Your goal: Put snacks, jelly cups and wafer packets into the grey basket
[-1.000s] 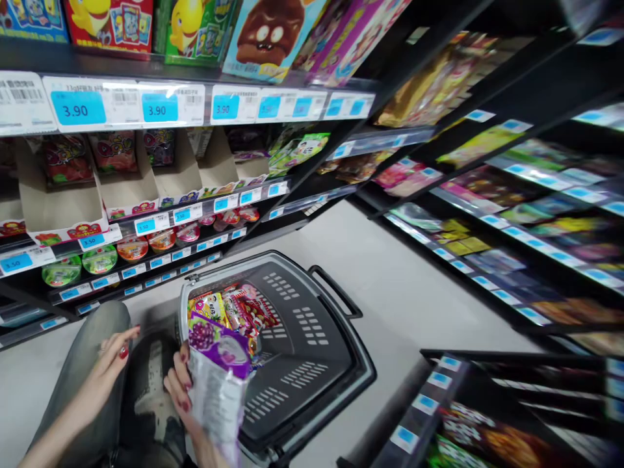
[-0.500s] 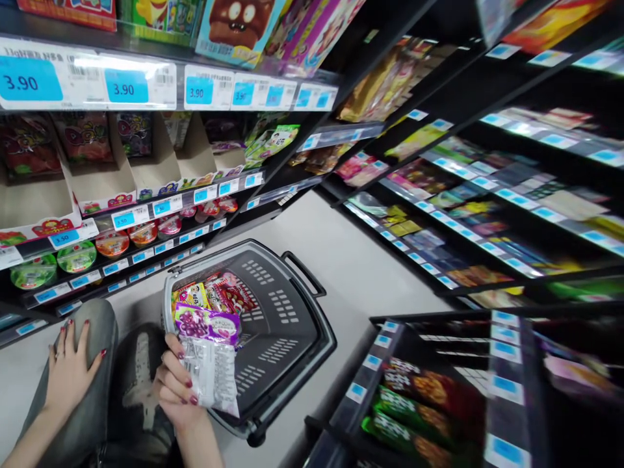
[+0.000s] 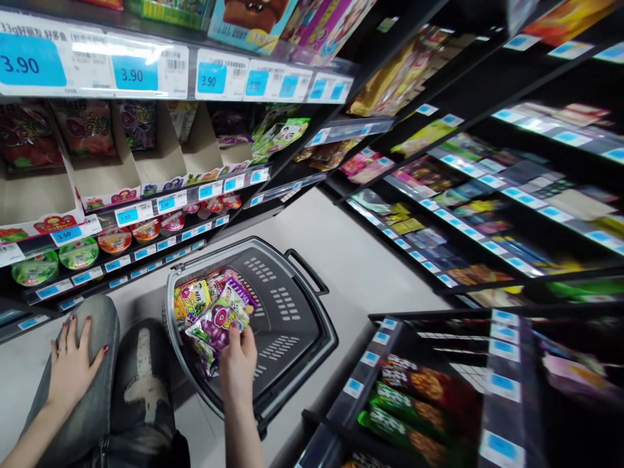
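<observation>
While the right hand [image 3: 238, 359] pinches a purple packet [image 3: 218, 314], the left hand [image 3: 71, 369] rests, fingers apart; upper-left price labels [image 3: 134, 73] read "3.90".

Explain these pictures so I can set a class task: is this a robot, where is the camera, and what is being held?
There is no machine here, just one person's bare hands. One camera, worn on the head, looks forward and down, as the wearer sees things. The right hand holds a purple packet at a dark shopping basket. Other bright packets lie in the basket; whether the held one touches them is hard to tell. The left hand rests spread on the left leg. The basket stands on a pale floor among shop shelves.
</observation>
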`<act>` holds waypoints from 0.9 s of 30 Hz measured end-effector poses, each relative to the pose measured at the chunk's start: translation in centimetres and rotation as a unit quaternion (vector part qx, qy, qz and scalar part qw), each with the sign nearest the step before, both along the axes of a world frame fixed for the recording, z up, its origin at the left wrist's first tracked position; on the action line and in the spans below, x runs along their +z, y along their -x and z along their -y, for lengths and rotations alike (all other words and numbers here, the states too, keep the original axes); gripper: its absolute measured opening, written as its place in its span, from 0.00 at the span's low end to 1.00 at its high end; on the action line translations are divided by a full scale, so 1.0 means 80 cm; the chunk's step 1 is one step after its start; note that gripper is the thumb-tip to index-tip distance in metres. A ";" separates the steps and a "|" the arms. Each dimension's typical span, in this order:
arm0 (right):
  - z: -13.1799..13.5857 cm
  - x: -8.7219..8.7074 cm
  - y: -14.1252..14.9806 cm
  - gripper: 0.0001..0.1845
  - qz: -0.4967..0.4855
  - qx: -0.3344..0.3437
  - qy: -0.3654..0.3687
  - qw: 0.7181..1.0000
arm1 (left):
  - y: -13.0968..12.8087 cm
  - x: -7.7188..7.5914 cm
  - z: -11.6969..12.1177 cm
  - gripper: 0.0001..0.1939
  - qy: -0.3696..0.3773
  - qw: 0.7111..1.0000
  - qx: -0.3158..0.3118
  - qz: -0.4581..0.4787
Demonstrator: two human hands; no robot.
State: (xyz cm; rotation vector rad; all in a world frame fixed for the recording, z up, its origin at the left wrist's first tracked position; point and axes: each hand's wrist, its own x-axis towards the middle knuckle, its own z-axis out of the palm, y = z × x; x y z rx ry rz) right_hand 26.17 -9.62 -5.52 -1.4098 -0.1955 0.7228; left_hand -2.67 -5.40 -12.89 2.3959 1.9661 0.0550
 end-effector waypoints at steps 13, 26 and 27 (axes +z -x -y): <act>0.075 -0.082 0.007 0.15 0.423 0.249 0.406 0.771 | -0.005 -0.002 -0.002 0.32 -0.001 1.000 -0.006 -0.002; 0.055 -0.075 -0.036 0.21 0.332 0.370 0.514 0.699 | -0.127 0.107 -0.052 0.22 0.142 0.885 -0.388 0.214; 0.057 -0.076 -0.036 0.20 0.328 0.368 0.513 0.703 | -0.161 0.118 -0.056 0.25 0.170 0.861 -0.446 0.177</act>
